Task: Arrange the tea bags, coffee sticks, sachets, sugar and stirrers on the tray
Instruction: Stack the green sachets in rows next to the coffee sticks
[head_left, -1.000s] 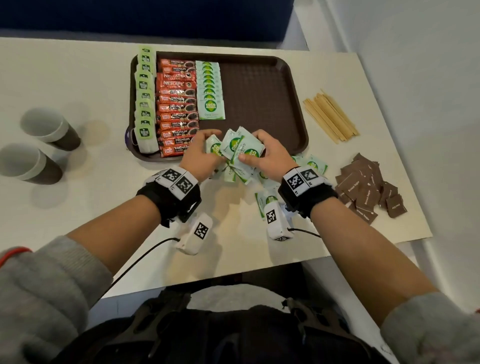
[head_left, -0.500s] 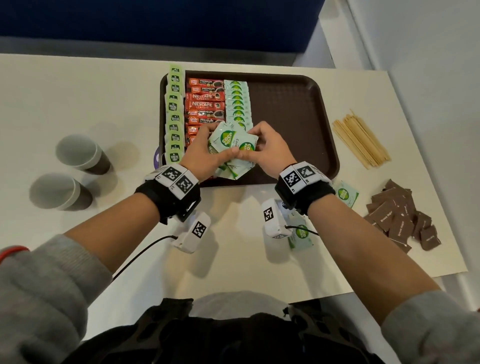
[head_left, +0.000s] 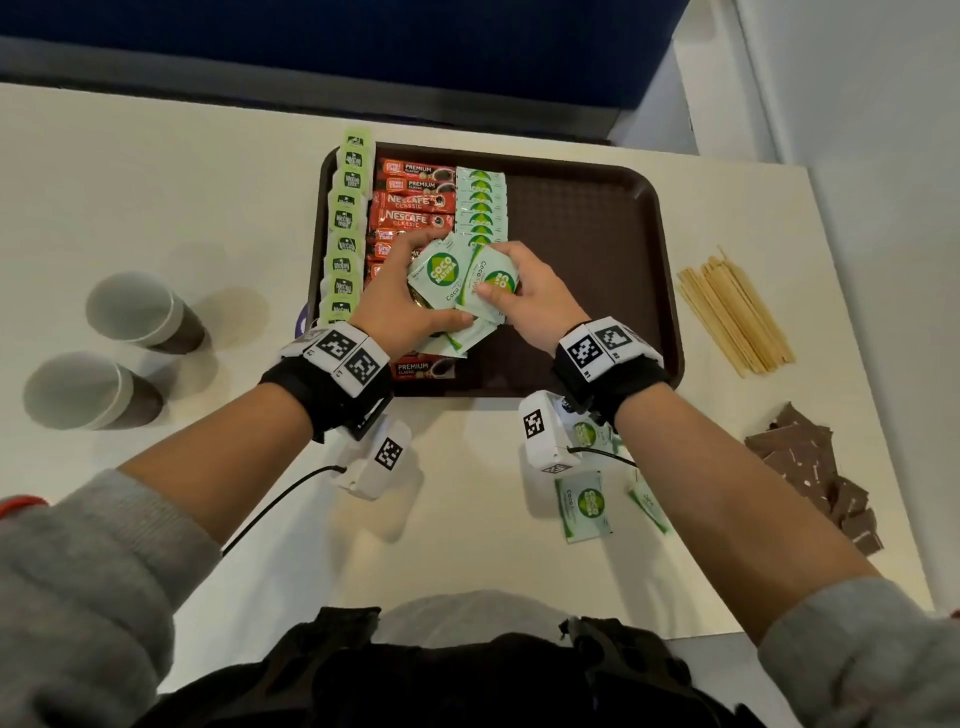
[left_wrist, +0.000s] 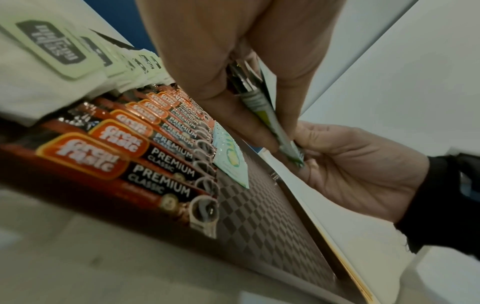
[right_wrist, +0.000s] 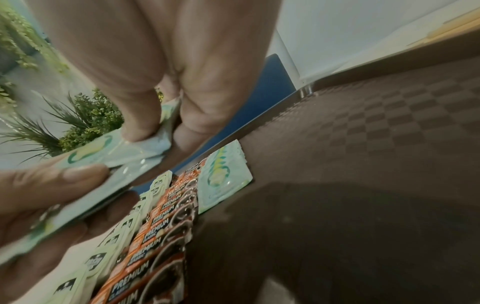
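Observation:
Both hands hold a fanned bunch of green-and-white Coco sachets (head_left: 457, 291) above the brown tray (head_left: 597, 234). My left hand (head_left: 400, 306) grips the bunch (left_wrist: 270, 117) from the left. My right hand (head_left: 524, 299) pinches the top sachet (right_wrist: 124, 152) between thumb and fingers. On the tray lie a column of green tea bags (head_left: 345, 234), red coffee sticks (head_left: 415, 202) and a row of Coco sachets (head_left: 480, 205). Wooden stirrers (head_left: 732, 312) and brown sugar packets (head_left: 815, 467) lie on the table to the right.
Two paper cups (head_left: 140, 312) (head_left: 88, 389) stand at the left of the white table (head_left: 156, 182). Loose Coco sachets (head_left: 584, 512) lie on the table under my right forearm. The tray's right half is bare. The table's right edge runs just past the sugar packets.
Both hands have lifted the sachet bunch from the table's front and carried it forward over the tray, near the coffee sticks. A few sachets stayed behind on the table.

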